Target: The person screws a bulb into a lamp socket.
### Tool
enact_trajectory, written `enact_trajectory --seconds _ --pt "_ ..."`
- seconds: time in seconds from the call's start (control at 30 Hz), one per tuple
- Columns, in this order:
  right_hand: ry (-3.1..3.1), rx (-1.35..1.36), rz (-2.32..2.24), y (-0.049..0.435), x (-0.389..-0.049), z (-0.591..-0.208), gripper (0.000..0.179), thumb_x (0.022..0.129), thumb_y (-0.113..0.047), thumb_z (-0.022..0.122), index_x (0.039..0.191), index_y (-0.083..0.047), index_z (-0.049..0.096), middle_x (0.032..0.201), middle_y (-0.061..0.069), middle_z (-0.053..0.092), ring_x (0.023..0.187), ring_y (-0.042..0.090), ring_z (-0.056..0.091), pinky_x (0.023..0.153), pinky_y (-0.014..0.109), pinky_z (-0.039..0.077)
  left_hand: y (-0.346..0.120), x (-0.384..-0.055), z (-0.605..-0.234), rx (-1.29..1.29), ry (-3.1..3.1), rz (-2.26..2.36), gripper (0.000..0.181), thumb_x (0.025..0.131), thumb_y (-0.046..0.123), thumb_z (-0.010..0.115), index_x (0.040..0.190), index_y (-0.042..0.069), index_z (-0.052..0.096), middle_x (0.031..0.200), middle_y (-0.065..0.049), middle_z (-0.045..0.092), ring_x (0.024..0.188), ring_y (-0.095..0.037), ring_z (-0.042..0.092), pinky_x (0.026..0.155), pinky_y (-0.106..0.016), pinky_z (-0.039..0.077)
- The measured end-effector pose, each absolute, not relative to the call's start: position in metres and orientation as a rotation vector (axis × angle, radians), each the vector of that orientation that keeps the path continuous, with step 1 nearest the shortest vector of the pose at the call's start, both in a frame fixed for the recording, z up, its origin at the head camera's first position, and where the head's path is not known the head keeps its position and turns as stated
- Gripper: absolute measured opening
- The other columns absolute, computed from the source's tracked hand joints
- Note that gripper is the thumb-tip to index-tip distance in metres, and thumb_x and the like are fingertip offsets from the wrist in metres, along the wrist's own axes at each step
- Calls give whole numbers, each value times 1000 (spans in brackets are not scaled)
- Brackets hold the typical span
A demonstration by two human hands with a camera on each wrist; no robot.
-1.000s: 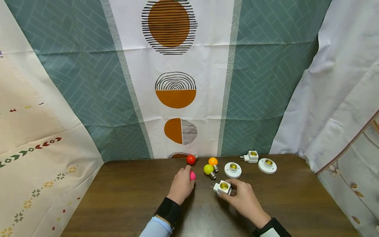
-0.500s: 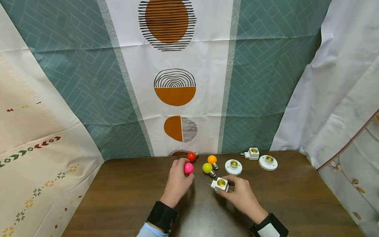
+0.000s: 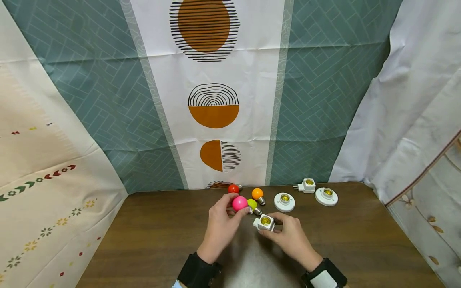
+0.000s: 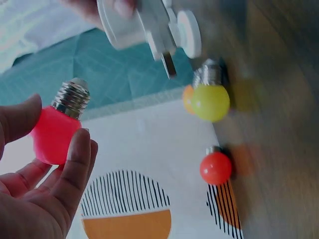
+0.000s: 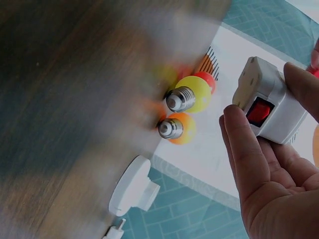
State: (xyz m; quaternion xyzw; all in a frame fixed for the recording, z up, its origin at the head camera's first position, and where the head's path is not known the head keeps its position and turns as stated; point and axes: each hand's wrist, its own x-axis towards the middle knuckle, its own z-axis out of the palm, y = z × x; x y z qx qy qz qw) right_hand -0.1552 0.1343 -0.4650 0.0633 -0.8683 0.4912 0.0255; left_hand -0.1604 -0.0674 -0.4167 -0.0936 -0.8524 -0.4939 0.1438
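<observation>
A pink light bulb (image 3: 239, 203) is held between the thumb and fingers of my left hand (image 3: 222, 224). Its metal screw base (image 4: 72, 98) points up and away from the palm in the left wrist view. My right hand (image 3: 293, 236) grips a white plug-in bulb socket (image 3: 265, 222) by its sides, the brass-coloured opening facing up toward the head camera. On that socket a red switch (image 5: 260, 111) shows in the right wrist view. Bulb and socket are close together but apart. Just behind the pink bulb lies a yellow-green bulb (image 3: 251, 204), partly hidden in the head view.
A red bulb (image 3: 233, 188) and an orange bulb (image 3: 257, 194) lie toward the back of the brown table (image 3: 151, 240). Right of them are a round white lamp holder (image 3: 284, 203), a second plug-in socket (image 3: 308, 186) and another round holder (image 3: 326, 197). Patterned cloth (image 3: 309, 100) hangs behind.
My left hand has lifted the pink bulb off the table and turned it, so its screw base now points toward the socket. My right hand has shifted slightly left with the socket.
</observation>
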Motion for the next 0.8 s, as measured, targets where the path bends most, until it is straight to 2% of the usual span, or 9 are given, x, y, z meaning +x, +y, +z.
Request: enact_trajectory --seconds 0.23,0.8 --pt "-2668 279 1514 133 -152 -466 42 68 -22 83 106 -13 66 100 4 69 81 10 68 62 16 54 -56 -149 -417 -388 -2433 -1477 45 78 22 76 118 20 57 113 2 62 93 -13 63 79 -24 55" --pt "-2628 315 1452 129 -148 -465 40 65 -16 84 101 -20 67 93 -4 70 77 6 67 66 19 55 -41 -139 -421 -554 -2431 -1415 41 78 15 76 115 19 58 111 4 62 96 -10 60 81 -23 54"
